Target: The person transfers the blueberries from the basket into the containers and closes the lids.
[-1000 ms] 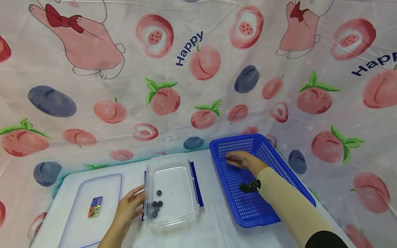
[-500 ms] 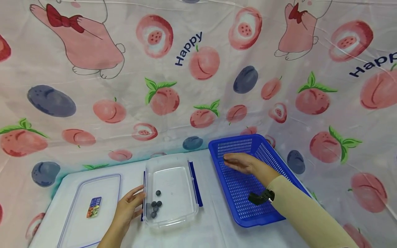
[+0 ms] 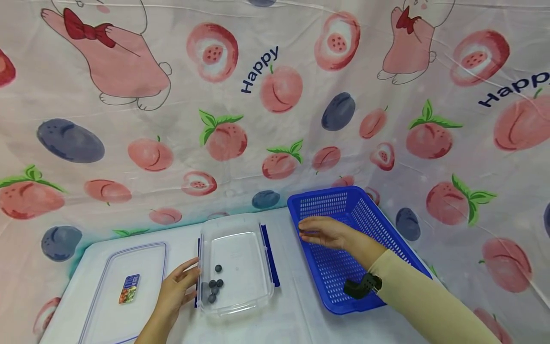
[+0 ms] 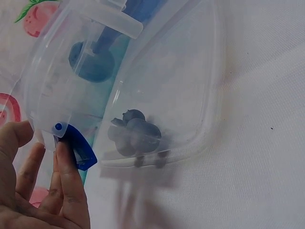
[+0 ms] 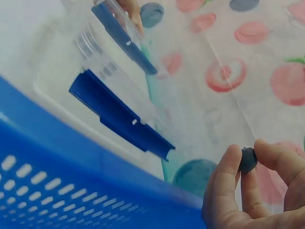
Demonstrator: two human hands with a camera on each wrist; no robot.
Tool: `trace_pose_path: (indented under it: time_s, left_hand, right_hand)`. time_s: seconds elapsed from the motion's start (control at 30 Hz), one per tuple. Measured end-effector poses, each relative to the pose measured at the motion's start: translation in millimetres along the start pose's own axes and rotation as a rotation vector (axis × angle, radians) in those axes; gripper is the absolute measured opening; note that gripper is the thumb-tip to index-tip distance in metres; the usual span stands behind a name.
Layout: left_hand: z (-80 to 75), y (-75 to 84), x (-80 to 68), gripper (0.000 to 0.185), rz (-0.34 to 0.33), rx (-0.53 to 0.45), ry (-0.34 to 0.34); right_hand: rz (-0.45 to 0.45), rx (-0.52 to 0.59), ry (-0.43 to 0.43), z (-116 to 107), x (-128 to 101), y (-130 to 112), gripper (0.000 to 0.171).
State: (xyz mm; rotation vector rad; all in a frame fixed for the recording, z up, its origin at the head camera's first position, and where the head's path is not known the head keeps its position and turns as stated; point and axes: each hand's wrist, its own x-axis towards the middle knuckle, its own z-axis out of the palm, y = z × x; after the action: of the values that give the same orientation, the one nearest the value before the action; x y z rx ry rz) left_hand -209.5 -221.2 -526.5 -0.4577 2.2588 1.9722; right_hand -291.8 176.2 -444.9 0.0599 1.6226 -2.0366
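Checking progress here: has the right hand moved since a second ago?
Yes. The right hand, pinching a blueberry, shifted left to the blue basket rim.

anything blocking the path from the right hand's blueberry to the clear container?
Nothing visible. The right hand pinches a blueberry over the blue basket's left rim. The clear container sits open beside it, lid off to the left, left hand touching its far side.
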Motion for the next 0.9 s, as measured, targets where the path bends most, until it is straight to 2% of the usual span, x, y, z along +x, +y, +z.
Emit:
trace_pose_path:
  time_s: [0.17,0.4,0.67,0.9]
  left_hand:
    - [-0.5,-0.4,0.2,0.059,-0.001,-0.001,0.0]
    - [-0.4,-1.8,2.6,0.061,0.007,0.006,-0.011]
    - [-1.2,-1.7,2.9,0.063,-0.003,0.002,-0.002]
    - [-1.8,0.9,3.0,0.06,-0.003,0.006,0.002]
  right_hand:
    - [0.002,-0.022,-0.017,12.5,-2.3,0.7,0.012]
    - [0.021,0.002,-0.042,26.5,-0.1,3.2,0.01]
    - [0.048,-0.013,-0.065,43.0,3.6,8.0,0.042]
    - [0.066,-0.047,-0.071,57.0,7.7,13.4,0.039]
